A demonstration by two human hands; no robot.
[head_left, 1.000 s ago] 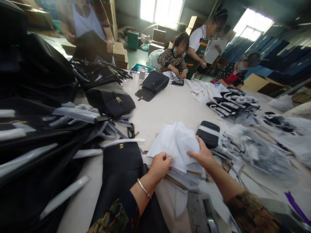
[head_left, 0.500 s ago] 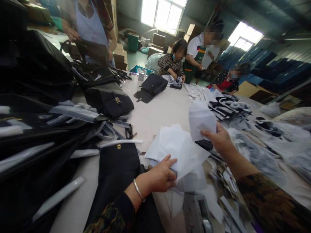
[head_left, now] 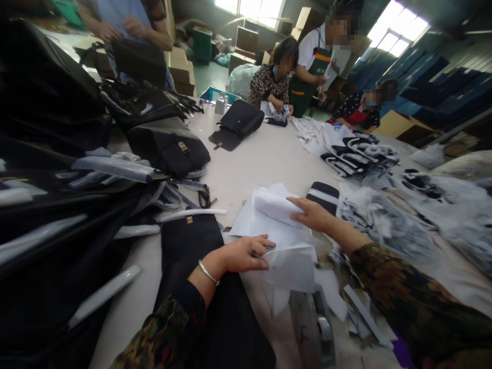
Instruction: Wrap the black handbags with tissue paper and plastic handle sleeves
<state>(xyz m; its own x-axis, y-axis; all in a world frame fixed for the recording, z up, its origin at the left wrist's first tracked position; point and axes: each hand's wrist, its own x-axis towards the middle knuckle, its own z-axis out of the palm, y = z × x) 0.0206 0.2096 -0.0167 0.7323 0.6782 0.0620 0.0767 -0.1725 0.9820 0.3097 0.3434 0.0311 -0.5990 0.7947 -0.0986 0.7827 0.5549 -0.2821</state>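
Note:
My left hand (head_left: 246, 253) rests on a stack of white tissue sheets (head_left: 279, 241), its fingers curled over the near edge of a sheet. My right hand (head_left: 312, 213) lies on top of a folded wad of white paper (head_left: 273, 206) at the far side of the stack, fingers pressed onto it. A flat black bag with a gold clasp (head_left: 196, 266) lies just left of my left wrist. A small black pouch with a white band (head_left: 323, 195) sits just beyond my right hand.
Piles of black bags with white-wrapped handles (head_left: 77, 195) fill the left. A black handbag (head_left: 235, 123) lies mid-table. Wrapped straps (head_left: 357, 156) and plastic bags (head_left: 407, 230) cover the right. Several people work at the far end of the pale table (head_left: 261, 164).
My right hand, which held a white sheet up in the air half a second ago, has come down onto the stack with the paper folded under it. My left hand stayed on the stack.

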